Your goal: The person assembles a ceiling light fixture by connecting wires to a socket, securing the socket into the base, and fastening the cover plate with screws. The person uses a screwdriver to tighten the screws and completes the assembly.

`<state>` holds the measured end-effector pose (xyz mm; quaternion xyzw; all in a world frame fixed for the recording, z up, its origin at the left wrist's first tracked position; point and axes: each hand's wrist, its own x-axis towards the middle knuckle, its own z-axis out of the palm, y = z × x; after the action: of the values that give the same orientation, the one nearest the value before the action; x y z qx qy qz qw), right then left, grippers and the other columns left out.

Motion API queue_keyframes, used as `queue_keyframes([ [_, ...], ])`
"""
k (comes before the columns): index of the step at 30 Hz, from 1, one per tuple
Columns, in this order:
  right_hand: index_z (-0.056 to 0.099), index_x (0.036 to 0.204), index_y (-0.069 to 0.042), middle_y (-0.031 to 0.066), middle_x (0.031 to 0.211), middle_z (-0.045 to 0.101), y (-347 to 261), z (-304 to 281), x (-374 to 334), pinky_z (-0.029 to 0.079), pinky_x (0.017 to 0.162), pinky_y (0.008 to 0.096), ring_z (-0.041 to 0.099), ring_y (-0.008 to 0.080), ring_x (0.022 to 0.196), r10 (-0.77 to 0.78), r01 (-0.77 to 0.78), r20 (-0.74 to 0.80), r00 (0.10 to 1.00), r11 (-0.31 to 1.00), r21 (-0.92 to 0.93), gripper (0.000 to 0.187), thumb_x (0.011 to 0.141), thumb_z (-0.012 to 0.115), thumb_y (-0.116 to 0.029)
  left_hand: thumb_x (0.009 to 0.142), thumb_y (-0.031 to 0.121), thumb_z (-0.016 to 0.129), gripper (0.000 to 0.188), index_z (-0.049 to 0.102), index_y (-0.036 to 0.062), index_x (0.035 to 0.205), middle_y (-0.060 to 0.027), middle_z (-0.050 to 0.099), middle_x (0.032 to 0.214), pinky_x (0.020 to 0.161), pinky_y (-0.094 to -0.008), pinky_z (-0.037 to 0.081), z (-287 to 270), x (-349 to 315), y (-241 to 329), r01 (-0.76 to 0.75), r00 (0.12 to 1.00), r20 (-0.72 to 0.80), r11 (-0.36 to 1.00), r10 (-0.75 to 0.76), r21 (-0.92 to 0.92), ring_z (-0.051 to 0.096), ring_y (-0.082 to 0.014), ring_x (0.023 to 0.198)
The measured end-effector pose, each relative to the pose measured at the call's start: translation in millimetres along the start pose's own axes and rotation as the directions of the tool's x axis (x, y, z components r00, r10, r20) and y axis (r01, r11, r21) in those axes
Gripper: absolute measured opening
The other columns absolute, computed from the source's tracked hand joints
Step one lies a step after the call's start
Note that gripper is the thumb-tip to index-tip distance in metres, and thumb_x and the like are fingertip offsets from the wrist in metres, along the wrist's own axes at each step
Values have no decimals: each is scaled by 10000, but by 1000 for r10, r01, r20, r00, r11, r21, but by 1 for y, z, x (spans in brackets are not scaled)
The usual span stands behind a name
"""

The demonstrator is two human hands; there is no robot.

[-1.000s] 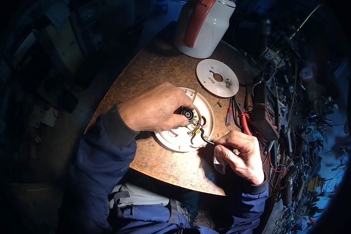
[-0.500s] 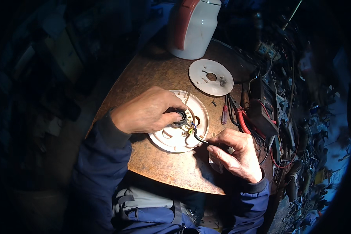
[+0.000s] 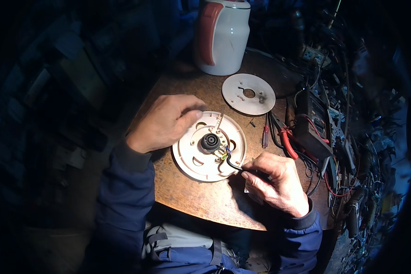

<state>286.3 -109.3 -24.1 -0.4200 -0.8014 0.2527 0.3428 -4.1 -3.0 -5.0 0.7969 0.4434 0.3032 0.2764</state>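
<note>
A round white kettle base [image 3: 183, 157] lies on the table with its ribbed inside facing up. In its middle stands a round black connector [image 3: 210, 142]. Thin coloured wires [image 3: 224, 155] run beside the connector to a black power cord [image 3: 234, 165], which crosses the base's right rim. My right hand [image 3: 278, 180] pinches this cord just outside the rim. At the upper left rim of the base is my left hand [image 3: 169, 121], its thumb and fingers apart, with nothing seen in it; some fingertips are hidden.
Behind the base lies a white disc [image 3: 237, 93] with a central hole and dark stains. A white kettle [image 3: 230, 43] with a red handle stands farther back. To the right are a small screwdriver [image 3: 265, 136], red-handled pliers [image 3: 287, 142], a dark box [image 3: 311, 141] and tangled wires.
My left hand has let go of the black connector and moved up and left to the base's rim. The right hand keeps its pinch on the cord. The view has shifted slightly.
</note>
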Motion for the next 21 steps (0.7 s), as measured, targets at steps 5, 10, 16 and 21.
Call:
queue_keyframes([
  [5, 776, 1006, -2, 149, 771, 672, 1, 0, 0, 548, 643, 405, 698, 332, 697, -28, 28, -5, 1000, 1000, 10, 127, 919, 817, -86, 994, 114, 736, 263, 752, -64, 1188, -180, 795, 999, 804, -346, 604, -2, -1, 0, 32, 998, -61, 992, -25, 119, 757, -202, 870],
  [10, 780, 999, 15, 130, 779, 681, 1, 3, -1, 531, 647, 366, 699, 269, 700, -5, 6, -23, 1000, 999, 53, 132, 914, 826, -74, 977, 134, 772, 257, 764, -71, 1131, -192, 788, 1002, 804, -355, 598, -2, 0, -1, 68, 998, -25, 986, -65, 152, 757, -225, 879],
  [16, 778, 995, 21, 127, 774, 685, 0, 0, 0, 530, 642, 359, 701, 263, 694, -18, 19, -17, 1000, 1000, 21, 123, 919, 818, -66, 943, 170, 828, 311, 769, -57, 1148, -181, 763, 1001, 789, -354, 594, 1, 0, -4, 18, 1000, 11, 986, -20, 163, 749, -246, 870],
  [21, 772, 1003, 6, 139, 778, 684, -1, 1, -1, 544, 648, 387, 701, 306, 705, -14, 14, -21, 1000, 1000, 23, 128, 923, 817, -85, 889, 165, 853, 362, 767, -45, 1171, -162, 740, 1000, 802, -372, 582, 1, 0, 3, -47, 983, 182, 991, 24, 123, 735, -263, 894],
])
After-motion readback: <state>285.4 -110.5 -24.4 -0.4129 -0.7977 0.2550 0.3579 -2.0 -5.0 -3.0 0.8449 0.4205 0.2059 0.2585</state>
